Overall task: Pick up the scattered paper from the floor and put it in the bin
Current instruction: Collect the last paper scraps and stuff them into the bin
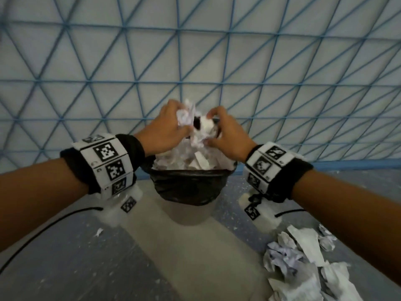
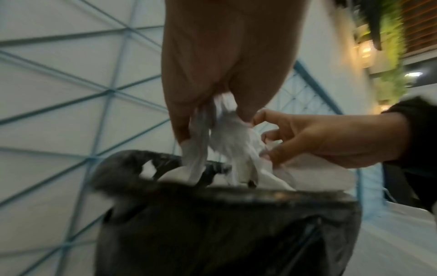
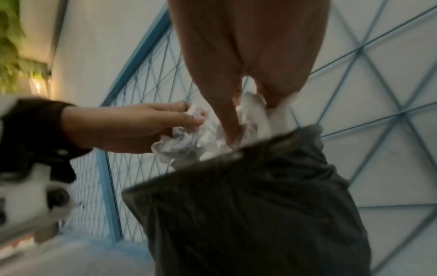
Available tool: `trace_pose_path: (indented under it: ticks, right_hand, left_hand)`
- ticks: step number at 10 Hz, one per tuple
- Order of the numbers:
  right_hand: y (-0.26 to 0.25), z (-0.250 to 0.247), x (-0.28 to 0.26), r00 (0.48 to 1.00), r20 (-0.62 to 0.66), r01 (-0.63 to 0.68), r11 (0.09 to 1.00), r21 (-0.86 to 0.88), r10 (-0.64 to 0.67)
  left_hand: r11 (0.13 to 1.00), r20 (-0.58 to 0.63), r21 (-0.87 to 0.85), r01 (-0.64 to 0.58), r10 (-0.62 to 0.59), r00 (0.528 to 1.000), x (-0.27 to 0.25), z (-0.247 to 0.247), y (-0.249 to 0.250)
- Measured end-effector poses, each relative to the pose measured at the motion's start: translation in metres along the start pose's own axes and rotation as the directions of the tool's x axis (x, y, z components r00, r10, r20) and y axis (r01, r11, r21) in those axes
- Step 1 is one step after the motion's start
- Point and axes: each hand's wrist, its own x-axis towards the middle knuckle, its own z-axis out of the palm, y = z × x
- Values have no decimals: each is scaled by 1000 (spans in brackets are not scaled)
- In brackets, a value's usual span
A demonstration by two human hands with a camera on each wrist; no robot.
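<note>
A bin (image 1: 186,185) lined with a black bag stands on the floor against the wall, heaped with white paper. Just above its mouth, both hands hold a bundle of crumpled paper (image 1: 198,127). My left hand (image 1: 171,124) grips the left part of the bundle with curled fingers. My right hand (image 1: 219,131) pinches the right part between thumb and fingers. In the left wrist view the paper (image 2: 227,142) hangs from my left hand (image 2: 212,112) over the bag rim (image 2: 260,194). In the right wrist view my right hand (image 3: 250,104) clutches paper (image 3: 196,140) above the bag (image 3: 248,205).
A pile of crumpled paper (image 1: 303,257) lies on the grey floor at the lower right. A small scrap (image 1: 99,232) lies on the left. Black cables (image 1: 43,227) trail from both wrists. A white wall with a blue lattice (image 1: 195,51) rises behind the bin.
</note>
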Motion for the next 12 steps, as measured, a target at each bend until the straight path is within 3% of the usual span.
trace_pose_path:
  ticks: [1, 2, 3, 4, 5, 6, 7, 8, 10, 11, 12]
  right_hand:
    - [1, 25, 1, 974, 224, 7, 976, -218, 43]
    - [-2, 29, -2, 934, 348, 122, 835, -537, 87]
    - [-8, 19, 3, 929, 346, 171, 681, -713, 129]
    - [-17, 20, 8, 852, 452, 111, 751, -651, 266]
    - [-22, 34, 2, 779, 540, 72, 811, -581, 317]
    - [-15, 46, 4, 743, 569, 31, 832, -554, 352]
    - [-20, 35, 3, 742, 554, -27, 842, -539, 378]
    - [-28, 6, 3, 770, 515, -163, 897, -411, 377]
    - [1, -47, -24, 956, 208, -192, 977, -89, 206]
    - [42, -69, -44, 960, 67, -267, 962, -56, 271]
    - [95, -83, -70, 907, 52, -410, 905, -114, 417]
  left_hand:
    - [971, 241, 20, 238, -235, 942, -9, 8, -22]
    - [884, 371, 457, 95, -286, 883, -14, -1, -28]
    - [750, 368, 659, -51, -263, 892, -15, -8, -28]
    - [780, 408, 617, -99, -210, 888, -11, 2, -27]
    - [809, 478, 574, -129, -203, 854, -6, 19, -22]
    - [765, 502, 631, -130, -275, 820, -2, 36, -23]
    - [748, 517, 650, -136, -305, 800, 4, 43, -21]
    - [700, 485, 703, -123, -345, 803, 14, 30, -14]
    - [671, 337, 733, -112, -215, 916, 11, -5, 34]
    - [797, 260, 556, -236, 104, 960, -2, 12, 69]
    - [849, 243, 227, -477, 425, 872, -25, 58, 105]
